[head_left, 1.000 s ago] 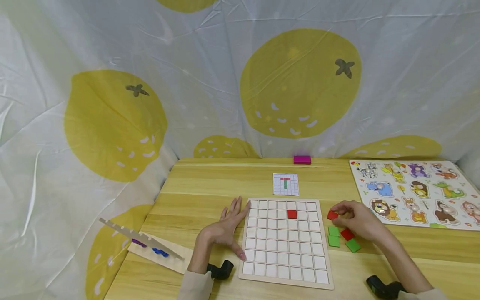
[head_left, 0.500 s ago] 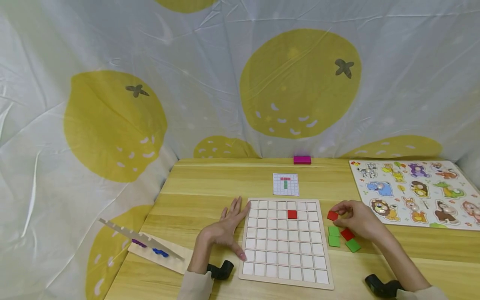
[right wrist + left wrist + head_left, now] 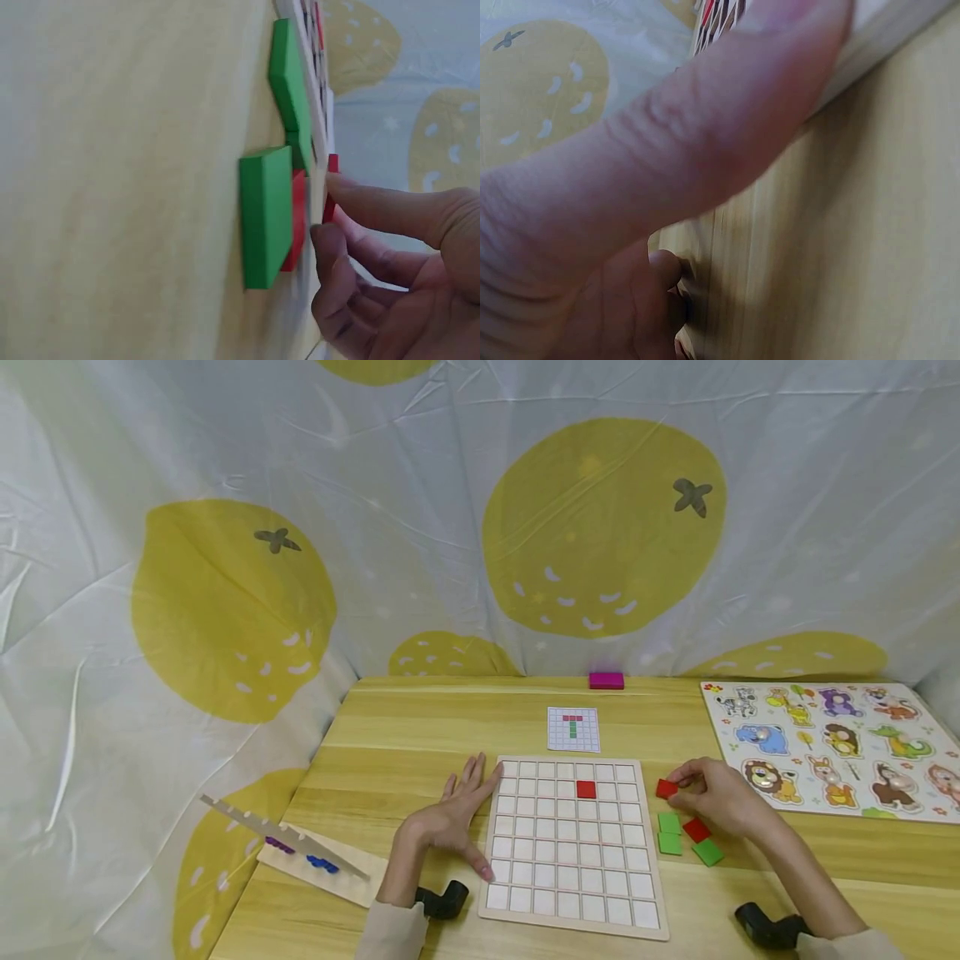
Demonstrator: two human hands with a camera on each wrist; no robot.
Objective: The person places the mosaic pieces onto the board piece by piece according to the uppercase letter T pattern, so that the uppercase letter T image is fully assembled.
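Counter (image 3: 450,718): smooth light wood or wood-look top, slight sheen. Board (image 3: 567,832): pale wood frame, matt; cells whitish, smooth. Red tiles (image 3: 586,789), green tiles (image 3: 670,843): smooth, evenly coloured, mostly matt; core material can't tell. Card (image 3: 561,739): paper-like, printed, flat finish. Curtain (image 3: 405,568): thin, creased sheeting, shiny along folds; cloth or plastic unclear. Rack (image 3: 360,857): bare wood look. Puzzle (image 3: 862,752): smooth printed face. Mounts (image 3: 768,931): black, plastic-looking. Sleeves (image 3: 390,931): matt cloth.

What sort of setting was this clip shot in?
Probably a tabletop play or filming setup: a lemon-print curtain hangs behind a wood-grain table bearing a grid board and an animal puzzle.
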